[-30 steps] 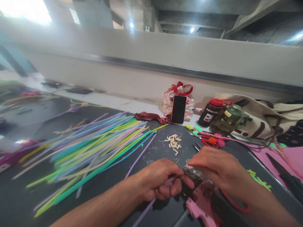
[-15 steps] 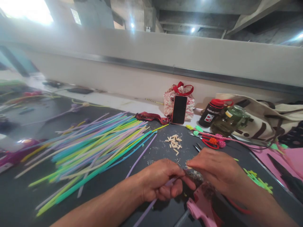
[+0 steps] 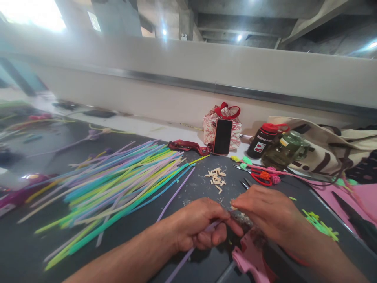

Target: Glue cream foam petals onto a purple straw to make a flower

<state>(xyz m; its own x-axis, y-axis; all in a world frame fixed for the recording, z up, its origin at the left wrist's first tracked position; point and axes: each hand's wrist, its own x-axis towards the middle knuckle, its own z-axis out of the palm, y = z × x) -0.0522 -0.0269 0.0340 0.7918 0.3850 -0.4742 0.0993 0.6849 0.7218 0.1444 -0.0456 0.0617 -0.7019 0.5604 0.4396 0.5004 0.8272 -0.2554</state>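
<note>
A dark table [image 3: 17,255] carries everything. On its left part lies a big loose pile of coloured strips [image 3: 118,184], and a cloth bag [image 3: 330,145] lies at the far right. Near the front edge the left hand [image 3: 197,228] is closed in a fist around a purple strip [image 3: 182,263], which runs down toward the person. The right hand [image 3: 265,208] has its fingertips pinched narrow on the upper end of the same strip. A pink glue gun [image 3: 250,261] lies just below the hands. Farther back a phone [image 3: 222,136] stands upright, and small wooden pieces [image 3: 217,177] are scattered in front of it.
</note>
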